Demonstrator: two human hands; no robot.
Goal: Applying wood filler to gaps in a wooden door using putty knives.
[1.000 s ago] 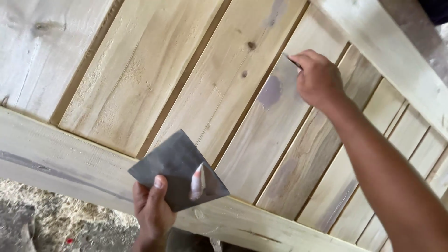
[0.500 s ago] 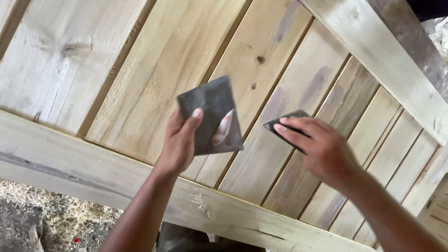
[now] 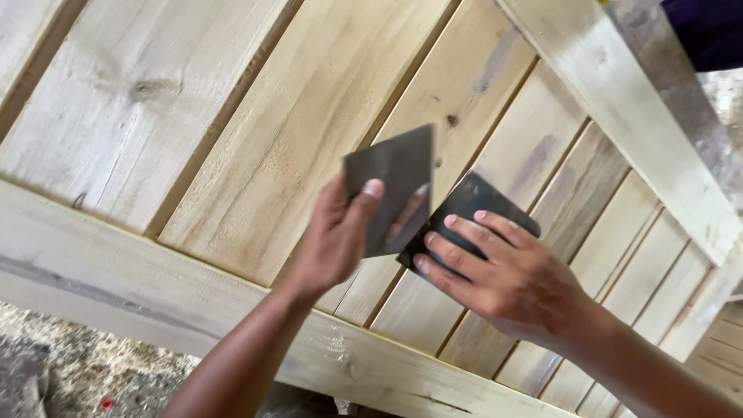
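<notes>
a grey metal plate (image 3: 395, 182), flat and four-cornered with a smear of pale paste near its lower edge, is held up over a slatted wooden panel (image 3: 255, 139). the left hand (image 3: 337, 240) pinches it, thumb on the near face and fingers behind. just beside it, its edge overlapping the plate's lower right corner, sits a smaller dark scraper blade (image 3: 472, 205). the right hand (image 3: 503, 275) holds this blade with fingers spread flat across its face; whether the blade rests on the wood cannot be told. grey-purple patches of filler (image 3: 534, 159) mark the boards nearby. a pale cross rail (image 3: 116, 275) runs below the hands, and another rail (image 3: 619, 101) crosses the upper right. sawdust-covered ground (image 3: 77, 364) shows at the lower left.
</notes>
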